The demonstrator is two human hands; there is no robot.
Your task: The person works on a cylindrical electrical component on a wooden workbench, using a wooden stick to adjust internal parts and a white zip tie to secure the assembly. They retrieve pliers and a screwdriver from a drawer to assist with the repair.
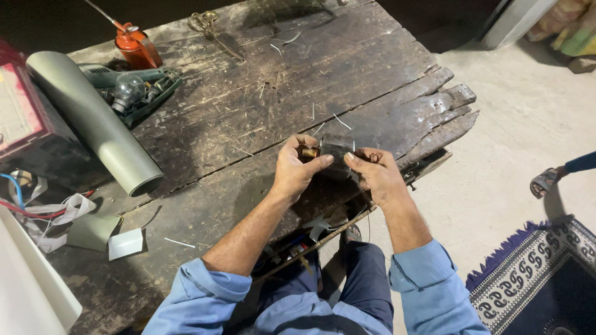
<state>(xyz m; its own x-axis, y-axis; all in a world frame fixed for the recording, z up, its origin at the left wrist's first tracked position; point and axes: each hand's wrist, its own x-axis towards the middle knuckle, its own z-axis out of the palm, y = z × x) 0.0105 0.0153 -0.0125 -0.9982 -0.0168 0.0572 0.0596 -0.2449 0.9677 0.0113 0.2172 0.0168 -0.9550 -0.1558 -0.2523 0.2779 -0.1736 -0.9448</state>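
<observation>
Your left hand [297, 169] and right hand [375, 174] close from either side on a small dark block [337, 149] — what looks like a wound coil or little transformer, with a coppery patch showing by your left fingers — and hold it up between them just above the near edge of the worn wooden workbench [261, 105]. Both thumbs press toward the block's near face, the fingers curled round behind it; neither hand is spread open. Short wire offcuts lie scattered on the boards just beyond your knuckles. Well away past your left hand, a grey plastic pipe [93, 118] lies slantwise, with a green power drill [133, 87] beside it and an orange oil can [135, 46] farther off still. A pair of scissors [211, 28] rests at the far side of the bench, beyond both hands. Near your left elbow sit a folded white card [125, 243] and a tangle of white tape and coloured wires [46, 211] — while off past your right hand another person's sandalled foot [546, 181] stands on the concrete floor, by a patterned rug [534, 273]
</observation>
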